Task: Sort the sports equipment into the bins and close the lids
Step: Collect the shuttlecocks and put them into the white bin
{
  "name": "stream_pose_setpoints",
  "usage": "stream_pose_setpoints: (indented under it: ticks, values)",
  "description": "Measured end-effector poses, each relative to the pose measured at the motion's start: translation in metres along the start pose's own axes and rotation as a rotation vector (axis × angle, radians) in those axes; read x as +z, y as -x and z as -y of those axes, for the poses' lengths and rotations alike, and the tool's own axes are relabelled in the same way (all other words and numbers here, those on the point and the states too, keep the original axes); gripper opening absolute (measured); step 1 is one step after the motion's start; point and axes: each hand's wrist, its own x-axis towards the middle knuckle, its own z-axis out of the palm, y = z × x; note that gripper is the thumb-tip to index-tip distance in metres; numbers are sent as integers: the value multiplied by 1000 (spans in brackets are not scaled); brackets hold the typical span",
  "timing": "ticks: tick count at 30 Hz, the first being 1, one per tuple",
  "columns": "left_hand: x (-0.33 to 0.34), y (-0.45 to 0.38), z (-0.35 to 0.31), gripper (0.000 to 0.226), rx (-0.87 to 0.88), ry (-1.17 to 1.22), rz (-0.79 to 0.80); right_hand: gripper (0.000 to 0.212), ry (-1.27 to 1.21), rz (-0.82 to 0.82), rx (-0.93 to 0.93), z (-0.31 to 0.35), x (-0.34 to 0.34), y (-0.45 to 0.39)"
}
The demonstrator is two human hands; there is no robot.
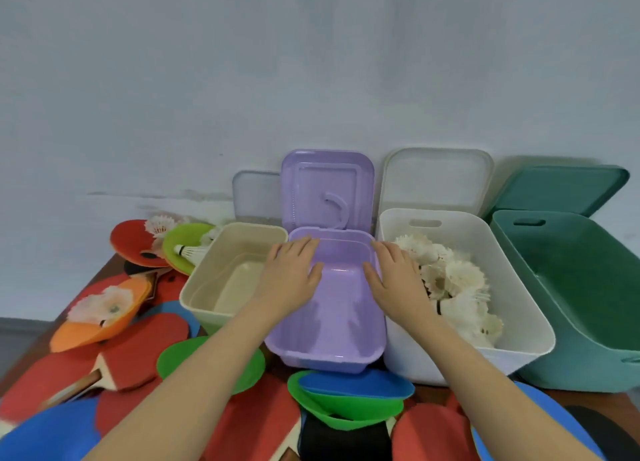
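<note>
Soft, even daylight fills the room, bright but flat, with no hard glare. The purple bin (329, 308) takes a pale sheen on its floor, and faint grey shadows of both hands lie inside it. Behind the purple bin the wall (311, 62) reads as a washed-out blue-grey with a dull smudge low down. The wide lens bends everything away from the purple bin: the green bin (571, 287) far to its right bulges and leans outward, and the tabletop (114, 263) edge to its left slants steeply. The shuttlecocks (453, 284) just right of the purple bin blur into white fluff, and the paddles (138, 349) left of it are smeared and soft
</note>
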Motion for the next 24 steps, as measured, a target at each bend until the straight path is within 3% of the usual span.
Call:
stream_pose_setpoints:
  ticks: [8, 17, 24]
  values:
    - [-43, 36, 126, 54, -107, -72, -11, 37, -50, 80, -89, 111, 65, -28]
    - [-62, 50, 284, 52, -75, -17, 66, 34, -41, 90, -49, 244, 148, -72]
    - [-58, 37, 366, 52, -50, 32, 90, 37, -20, 131, -37, 297, 193, -102]
